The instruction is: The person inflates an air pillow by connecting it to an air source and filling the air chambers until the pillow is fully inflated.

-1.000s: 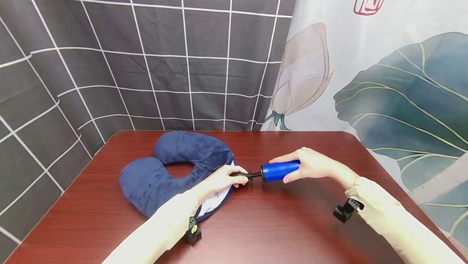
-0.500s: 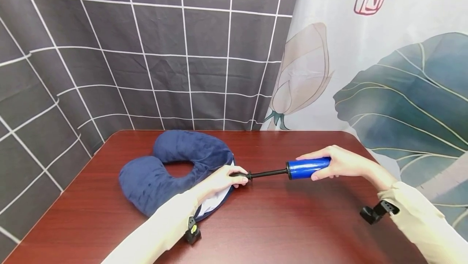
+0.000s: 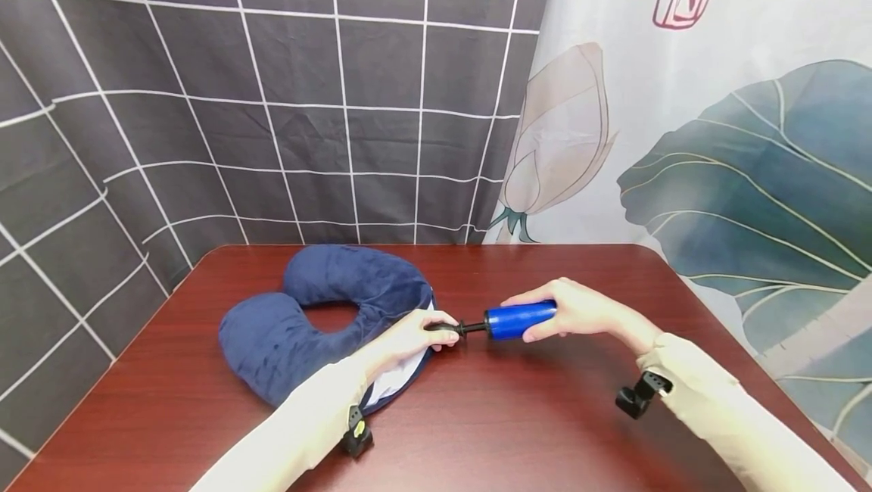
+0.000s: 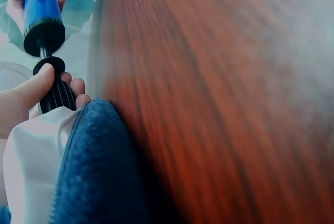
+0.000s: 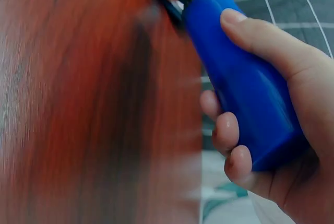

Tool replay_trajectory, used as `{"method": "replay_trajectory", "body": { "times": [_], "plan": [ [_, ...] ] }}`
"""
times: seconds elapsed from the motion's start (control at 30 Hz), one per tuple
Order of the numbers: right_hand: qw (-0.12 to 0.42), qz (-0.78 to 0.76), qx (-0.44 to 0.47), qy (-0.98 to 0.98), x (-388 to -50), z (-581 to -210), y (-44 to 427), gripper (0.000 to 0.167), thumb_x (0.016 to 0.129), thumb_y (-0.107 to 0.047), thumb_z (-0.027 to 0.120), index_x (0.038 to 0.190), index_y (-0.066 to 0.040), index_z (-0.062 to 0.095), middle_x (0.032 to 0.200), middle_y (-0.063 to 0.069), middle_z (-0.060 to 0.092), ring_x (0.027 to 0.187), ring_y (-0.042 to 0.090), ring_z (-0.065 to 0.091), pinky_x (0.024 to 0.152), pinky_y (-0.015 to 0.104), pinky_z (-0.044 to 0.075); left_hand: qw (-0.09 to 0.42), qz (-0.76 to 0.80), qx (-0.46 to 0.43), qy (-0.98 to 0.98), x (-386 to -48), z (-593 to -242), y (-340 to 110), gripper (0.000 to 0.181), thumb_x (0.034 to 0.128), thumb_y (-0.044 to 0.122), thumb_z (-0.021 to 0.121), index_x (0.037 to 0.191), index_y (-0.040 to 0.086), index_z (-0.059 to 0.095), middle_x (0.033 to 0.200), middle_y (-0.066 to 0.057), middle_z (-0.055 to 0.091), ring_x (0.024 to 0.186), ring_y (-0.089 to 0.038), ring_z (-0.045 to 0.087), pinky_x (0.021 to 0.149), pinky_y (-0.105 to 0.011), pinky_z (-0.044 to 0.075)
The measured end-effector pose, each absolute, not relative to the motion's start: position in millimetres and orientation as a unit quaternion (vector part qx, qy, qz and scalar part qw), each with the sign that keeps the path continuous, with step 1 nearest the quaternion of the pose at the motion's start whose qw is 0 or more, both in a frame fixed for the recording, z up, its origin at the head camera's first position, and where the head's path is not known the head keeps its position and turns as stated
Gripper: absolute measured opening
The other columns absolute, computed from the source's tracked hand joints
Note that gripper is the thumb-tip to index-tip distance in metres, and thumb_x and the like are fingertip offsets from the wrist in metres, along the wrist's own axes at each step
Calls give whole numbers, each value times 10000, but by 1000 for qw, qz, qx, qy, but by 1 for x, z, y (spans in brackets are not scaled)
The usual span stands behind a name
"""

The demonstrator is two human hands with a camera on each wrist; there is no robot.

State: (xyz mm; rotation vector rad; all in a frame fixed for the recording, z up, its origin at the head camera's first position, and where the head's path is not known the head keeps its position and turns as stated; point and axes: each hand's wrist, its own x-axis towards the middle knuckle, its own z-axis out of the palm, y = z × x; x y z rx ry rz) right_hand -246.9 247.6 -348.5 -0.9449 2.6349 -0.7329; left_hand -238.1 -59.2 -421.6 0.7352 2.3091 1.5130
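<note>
A blue hand pump [image 3: 521, 319] lies level between the two hands, a short length of its black rod showing. My right hand [image 3: 579, 309] grips the blue barrel [image 5: 245, 88], thumb on one side and fingers round the other. With my left hand [image 3: 409, 334] I hold the ribbed black handle [image 4: 58, 94] beside the white lining [image 4: 36, 156] of a navy U-shaped pillow [image 3: 272, 333]. The pillow rests on the table, its zipped edge next to the left hand. Where the handle meets the pillow is hidden by the fingers.
The reddish-brown table [image 3: 490, 416] extends under both arms. Behind it hang a dark grey curtain [image 3: 286, 129] with white grid lines and a pale curtain [image 3: 640, 129] with flower and leaf prints. Each wrist wears a small black camera [image 3: 633, 400].
The right hand first drew the blue barrel away to the right, baring a long rod, then came back left, so the rod is short again. The left hand has stayed in place.
</note>
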Motion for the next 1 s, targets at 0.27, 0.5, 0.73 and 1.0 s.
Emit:
{"method": "replay_trajectory", "body": {
  "times": [0.27, 0.5, 0.73, 1.0],
  "plan": [
    [109, -226, -354, 901, -247, -356, 216, 565, 818, -431, 777, 1345, -321, 606, 1213, 15, 703, 888, 151, 643, 605, 238, 549, 143, 523, 253, 801, -238, -421, -60, 267, 924, 149, 676, 1142, -4, 677, 917, -213, 730, 695, -87, 598, 704, -220, 512],
    [89, -205, -369, 902, -249, -349, 230, 574, 810, -436, 784, 1345, -326, 606, 1193, -14, 714, 928, 124, 649, 692, 238, 533, 143, 520, 255, 803, -239, -421, -61, 264, 925, 167, 676, 1137, 11, 684, 920, -167, 727, 712, -86, 615, 715, -223, 522],
    [124, -240, -330, 905, -246, -336, 268, 564, 813, -369, 799, 1340, -362, 595, 1134, 7, 692, 856, 155, 628, 565, 309, 556, 145, 527, 254, 798, -239, -420, -59, 258, 919, 153, 678, 1128, 2, 683, 898, -169, 721, 709, -103, 605, 713, -239, 517],
    [119, -247, -302, 913, -237, -320, 306, 564, 818, -364, 798, 1344, -330, 598, 1095, 35, 687, 750, 114, 626, 523, 319, 531, 140, 525, 260, 798, -239, -420, -60, 272, 924, 153, 672, 1147, -2, 676, 905, -168, 719, 701, -94, 596, 711, -233, 514]
  ]
}}
